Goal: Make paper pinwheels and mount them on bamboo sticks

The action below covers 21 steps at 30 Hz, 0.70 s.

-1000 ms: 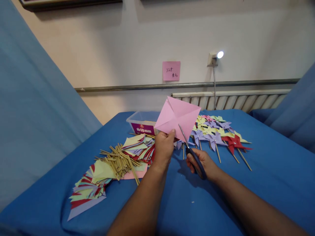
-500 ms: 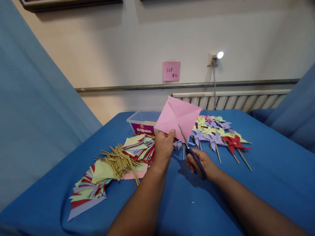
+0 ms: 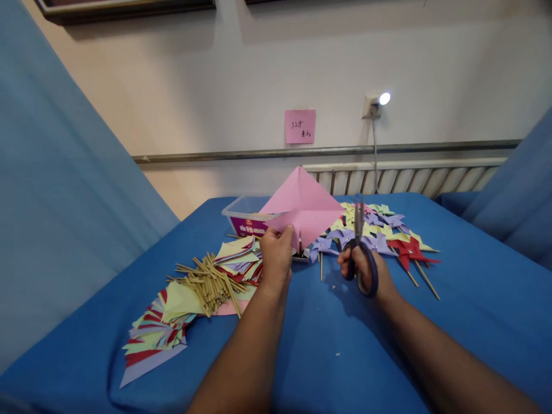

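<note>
Head view only, looking down over a blue table [image 3: 474, 322]. Left hand [image 3: 276, 256] clenched on the lower left corner of a pink paper square [image 3: 302, 210], thumb and fingers pinching it, sheet held up off the table and tipped back, creased along its diagonals, with a short slit showing at the bottom edge just right of the pinching fingers. Right hand [image 3: 366, 270] wrapped through the blue handles of a pair of scissors [image 3: 360, 247], blades closed and pointing straight up, just beside the paper's right corner but apart from it, not touching. So paper sits up and left of the scissor grip, between both hands and slightly above them.

Around that: heap of finished pinwheels [image 3: 383, 233] on sticks behind the right hand, bundle of wooden sticks [image 3: 207, 282] left of the left wrist, stacks of cut coloured paper [image 3: 155, 336] further left and near, clear plastic box [image 3: 245, 215] behind the pink sheet. Pink sticky note [image 3: 299, 126] on the wall, writing too small to read.
</note>
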{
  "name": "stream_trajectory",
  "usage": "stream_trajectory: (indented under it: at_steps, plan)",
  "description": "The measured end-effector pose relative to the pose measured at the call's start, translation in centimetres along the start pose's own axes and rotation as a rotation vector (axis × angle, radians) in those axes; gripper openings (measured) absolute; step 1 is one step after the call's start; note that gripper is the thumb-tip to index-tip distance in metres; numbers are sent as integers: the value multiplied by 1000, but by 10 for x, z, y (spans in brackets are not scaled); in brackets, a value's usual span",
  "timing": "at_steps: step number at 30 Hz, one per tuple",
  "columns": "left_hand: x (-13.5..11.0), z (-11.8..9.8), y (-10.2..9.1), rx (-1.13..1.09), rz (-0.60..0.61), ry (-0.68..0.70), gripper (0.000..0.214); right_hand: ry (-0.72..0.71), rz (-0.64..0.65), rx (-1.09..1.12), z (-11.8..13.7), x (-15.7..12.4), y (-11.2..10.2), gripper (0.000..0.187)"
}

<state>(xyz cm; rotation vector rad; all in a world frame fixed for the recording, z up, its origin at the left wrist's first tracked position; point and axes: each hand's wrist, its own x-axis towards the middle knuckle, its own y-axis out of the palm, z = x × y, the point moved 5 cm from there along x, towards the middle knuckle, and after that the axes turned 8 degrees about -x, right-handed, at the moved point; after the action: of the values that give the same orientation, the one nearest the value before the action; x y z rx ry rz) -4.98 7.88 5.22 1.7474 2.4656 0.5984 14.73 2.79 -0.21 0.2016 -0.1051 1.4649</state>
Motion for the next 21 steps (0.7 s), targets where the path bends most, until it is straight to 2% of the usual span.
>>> stream_trajectory:
  at_steps: [3, 9, 12, 16, 21]
  plan:
    - [-1, 1, 3, 39, 64, -34, 21, 39, -137, 90, 1, 12, -18, 41]
    - [-5, 4, 12, 148, 300, -164, 30, -21, -85, 73, 4, 24, -28, 29]
    - [-6, 3, 13, 224, 363, -152, 29, -8, -53, 70, 4, 23, -25, 30]
    - [-6, -1, 13, 266, 413, -104, 25, 26, -2, 176, 9, 19, -18, 31]
    - [-6, -6, 13, 328, 436, -27, 21, 18, -33, 240, 11, 19, -21, 29]
